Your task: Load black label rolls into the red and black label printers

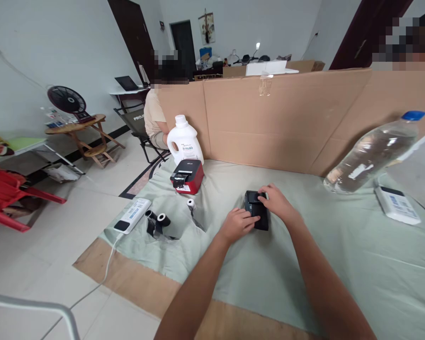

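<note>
A small black device [258,218] lies on the pale green cloth [304,274] in the middle of the table. My left hand [235,224] grips its near left side, fingers curled against it. My right hand [278,203] rests on its top right, fingers bent over the far edge. A red and black label printer [187,176] stands to the left, with black ribbon rolls [157,222] and a small white roll [191,204] nearby.
A white jug [184,140] stands behind the printer. A clear water bottle [371,153] lies at the right, next to a white box [396,204]. A white power strip [132,215] sits at the left edge. A cardboard wall [286,123] backs the table; a person sits beyond it.
</note>
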The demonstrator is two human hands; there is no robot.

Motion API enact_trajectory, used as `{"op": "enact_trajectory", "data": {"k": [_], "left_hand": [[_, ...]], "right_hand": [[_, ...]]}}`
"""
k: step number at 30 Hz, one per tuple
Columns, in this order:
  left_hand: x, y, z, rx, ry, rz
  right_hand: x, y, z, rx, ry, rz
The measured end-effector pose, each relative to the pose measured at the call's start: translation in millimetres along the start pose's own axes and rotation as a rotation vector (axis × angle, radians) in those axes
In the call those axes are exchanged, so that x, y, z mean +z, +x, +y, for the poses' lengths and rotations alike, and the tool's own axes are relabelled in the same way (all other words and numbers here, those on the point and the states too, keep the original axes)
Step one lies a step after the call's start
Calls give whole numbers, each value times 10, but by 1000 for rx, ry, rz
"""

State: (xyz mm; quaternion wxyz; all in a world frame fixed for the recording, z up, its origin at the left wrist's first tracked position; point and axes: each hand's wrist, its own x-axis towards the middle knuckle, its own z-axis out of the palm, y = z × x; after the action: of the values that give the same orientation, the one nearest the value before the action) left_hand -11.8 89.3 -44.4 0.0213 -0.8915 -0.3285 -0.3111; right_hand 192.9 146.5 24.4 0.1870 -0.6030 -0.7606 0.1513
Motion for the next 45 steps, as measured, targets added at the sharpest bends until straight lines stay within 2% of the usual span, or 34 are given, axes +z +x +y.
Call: {"op": "enact_trajectory", "data": {"k": [4,9,15,20,23,26,29,31,33,36,39,42,45], "left_hand": [[11,3,3,44,-7,24],[-20,12,19,65,-28,68],[-8,0,24,20,-74,-17],[-9,7,40,1,-110,-75],[-2,-5,37,36,-114,-57],[-14,-12,52,87,-118,-59],[-60,10,137,103,-125,-113],[-88,30,229,73,-117,-174],[-89,35,320,44,-109,-251],[-41,5,397,30,-101,-358],[10,-38,399,23,-105,-438],[15,-51,378,18,-121,-464],[-6,-38,382,-2,-133,-466]], "right_hand": [[-8,127,-71,128,-71,-135],[-52,272,-101,128,-64,-291],[-45,331,-60,233,-103,-368],[-112,192,-89,282,-37,-455],[-16,69,-320,334,1,-351],[158,-17,-615,465,-73,-204],[176,-124,-712,471,-54,-106],[37,-256,-574,429,-24,-19],[-202,-442,-273,419,-23,71],[-632,-753,377,458,-83,182],[-991,-1000,1043,576,-188,281],[-1182,-1138,1524,683,-233,329],[-1216,-1190,1794,757,-235,317]]}}
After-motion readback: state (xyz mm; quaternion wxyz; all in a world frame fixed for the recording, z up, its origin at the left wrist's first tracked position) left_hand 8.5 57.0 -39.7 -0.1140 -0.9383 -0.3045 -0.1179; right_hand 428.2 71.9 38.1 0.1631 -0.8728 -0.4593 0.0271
